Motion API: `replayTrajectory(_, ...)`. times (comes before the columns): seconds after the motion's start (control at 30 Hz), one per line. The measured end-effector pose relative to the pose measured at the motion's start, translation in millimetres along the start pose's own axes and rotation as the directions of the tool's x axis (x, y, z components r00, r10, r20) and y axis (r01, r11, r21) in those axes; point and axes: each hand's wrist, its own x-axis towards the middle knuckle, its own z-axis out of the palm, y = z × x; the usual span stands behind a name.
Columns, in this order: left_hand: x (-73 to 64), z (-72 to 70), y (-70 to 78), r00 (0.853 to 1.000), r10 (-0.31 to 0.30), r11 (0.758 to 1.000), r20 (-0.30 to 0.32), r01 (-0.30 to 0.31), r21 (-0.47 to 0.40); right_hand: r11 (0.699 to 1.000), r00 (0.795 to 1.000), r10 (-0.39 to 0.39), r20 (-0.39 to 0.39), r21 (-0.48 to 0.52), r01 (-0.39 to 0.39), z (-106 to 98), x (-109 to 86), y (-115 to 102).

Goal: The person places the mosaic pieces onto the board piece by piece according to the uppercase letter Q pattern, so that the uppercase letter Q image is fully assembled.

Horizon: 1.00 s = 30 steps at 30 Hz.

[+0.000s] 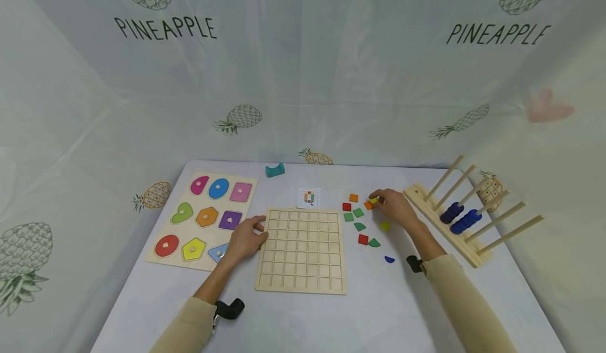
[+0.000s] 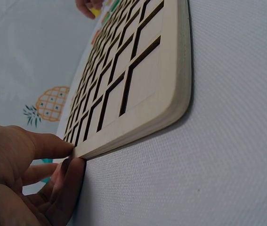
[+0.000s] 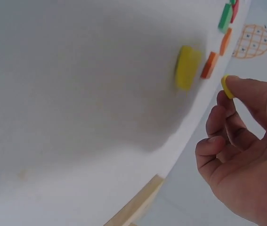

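1. We saw the wooden grid board (image 1: 301, 250) lying flat on the white table (image 1: 369, 311), between the shape board (image 1: 189, 229) and the loose pieces.
2. Its wood looked pale and unpainted, with rounded corners, a smooth border and rows of square recesses, whose walls we saw as dark lines up close.
3. The left hand (image 1: 245, 239) gripped the board's left edge, thumb at the rim and fingers bent against its side.
4. We found the right hand (image 3: 251, 141) with a small yellow piece (image 3: 226, 87) clamped between thumb and finger, above the table; the piece looked bright and thin, with a curved edge, though the fingers covered part of it.
5. Near that hand, a second yellow piece (image 1: 385, 226) lay with orange pieces (image 1: 353, 198), red pieces (image 1: 363, 239) and green pieces (image 1: 360, 227).
6. We saw a card (image 1: 309, 198) with a coloured figure at the board's far edge, and a pegged rack (image 1: 447, 227) holding blue beads (image 1: 466, 221) on the right.
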Motion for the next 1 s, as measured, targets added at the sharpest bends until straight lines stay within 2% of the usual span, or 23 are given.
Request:
replayTrajectory(0.23,-0.8,-0.7,1.8,1.000,0.004,1.000,0.000,-0.004,0.003,0.997,1.000,-0.019,-0.007,0.071,0.019,4.5,-1.1,-18.1)
replayTrajectory(0.43,-1.9,-1.2,2.3,1.000,0.002,1.000,-0.001,-0.002,-0.002,0.992,0.998,-0.059,0.028,0.112,0.056,11.1,0.9,-32.2)
replayTrajectory(0.63,-1.9,-0.9,2.2,1.000,-0.007,1.000,0.000,0.007,-0.006,0.982,0.983,-0.155,0.095,0.119,0.143,20.9,3.4,-46.8)
replayTrajectory(0.7,-1.9,-0.8,2.5,1.000,-0.009,1.000,0.001,0.009,-0.013,0.981,0.981,-0.163,0.109,0.119,0.150,24.6,4.6,-52.2)
replayTrajectory(1.0,-1.5,0.8,1.1,1.000,-0.013,1.000,0.001,0.013,-0.012,0.964,0.966,-0.233,0.111,0.161,0.214,35.3,8.4,-75.6)
